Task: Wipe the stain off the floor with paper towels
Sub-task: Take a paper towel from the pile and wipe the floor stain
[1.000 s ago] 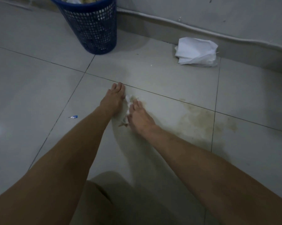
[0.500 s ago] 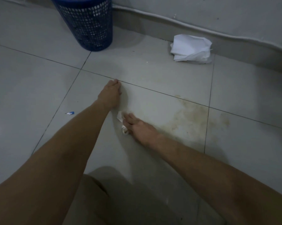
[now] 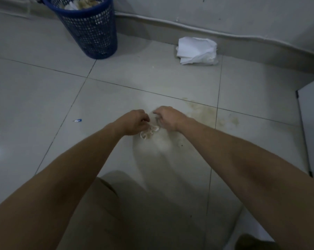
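Observation:
A small, soiled, crumpled paper towel (image 3: 149, 132) is held between my two hands just above the pale tiled floor. My left hand (image 3: 134, 122) grips its left side with curled fingers. My right hand (image 3: 168, 117) pinches its right side. A yellowish-brown stain (image 3: 206, 114) spreads over the tiles right of my right hand, across a grout line. A pile of clean white paper towels (image 3: 197, 51) lies by the far wall.
A blue mesh waste basket (image 3: 88, 26) holding used towels stands at the back left. A tiny blue scrap (image 3: 78, 120) lies left of my hands. A white panel edge (image 3: 311, 123) stands at the right. My knee (image 3: 102, 204) is below.
Both hands were pressed flat on the floor, the right one sliding the towel toward me. Now both have curled and gathered the towel into a wad between them.

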Demonstrator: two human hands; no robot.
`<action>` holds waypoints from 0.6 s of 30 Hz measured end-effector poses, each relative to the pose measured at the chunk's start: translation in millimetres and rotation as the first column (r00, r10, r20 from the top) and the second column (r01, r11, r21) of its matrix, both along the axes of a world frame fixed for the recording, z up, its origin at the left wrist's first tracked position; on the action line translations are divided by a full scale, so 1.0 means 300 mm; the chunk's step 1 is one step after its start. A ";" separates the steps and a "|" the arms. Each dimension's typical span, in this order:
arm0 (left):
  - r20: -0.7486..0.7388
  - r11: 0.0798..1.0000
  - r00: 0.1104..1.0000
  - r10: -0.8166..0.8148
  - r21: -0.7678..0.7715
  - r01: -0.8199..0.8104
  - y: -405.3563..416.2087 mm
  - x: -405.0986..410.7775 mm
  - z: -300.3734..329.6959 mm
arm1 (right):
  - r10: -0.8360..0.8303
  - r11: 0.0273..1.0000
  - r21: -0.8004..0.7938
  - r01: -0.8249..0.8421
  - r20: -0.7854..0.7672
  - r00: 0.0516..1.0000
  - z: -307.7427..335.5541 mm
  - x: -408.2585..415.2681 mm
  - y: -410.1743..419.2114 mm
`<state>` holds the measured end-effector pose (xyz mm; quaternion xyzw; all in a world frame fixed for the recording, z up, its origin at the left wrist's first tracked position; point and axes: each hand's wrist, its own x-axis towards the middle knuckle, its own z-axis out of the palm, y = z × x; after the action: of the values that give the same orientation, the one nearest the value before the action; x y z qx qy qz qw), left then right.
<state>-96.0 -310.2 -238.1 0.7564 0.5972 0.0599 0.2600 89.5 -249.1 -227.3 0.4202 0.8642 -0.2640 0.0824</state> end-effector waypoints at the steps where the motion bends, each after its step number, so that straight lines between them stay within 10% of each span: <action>1: 0.000 1.000 1.000 -0.023 0.006 0.023 -0.022 0.019 -0.006 | 0.007 1.000 0.005 -0.008 0.049 0.999 -0.011 0.010 -0.005; 6: -0.194 0.990 0.978 -0.074 0.100 0.095 -0.100 0.077 -0.056 | 0.026 0.999 0.040 -0.033 0.164 0.986 -0.059 0.054 0.000; 18: -0.143 0.980 0.988 -0.059 0.181 0.084 -0.222 0.197 -0.136 | 0.094 0.995 0.023 -0.101 0.208 0.974 -0.073 0.102 0.071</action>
<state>-36.8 -376.8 -279.0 0.8008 0.5777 0.0543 0.1485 120.2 -227.7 -249.1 0.4038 0.8748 -0.2002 0.1778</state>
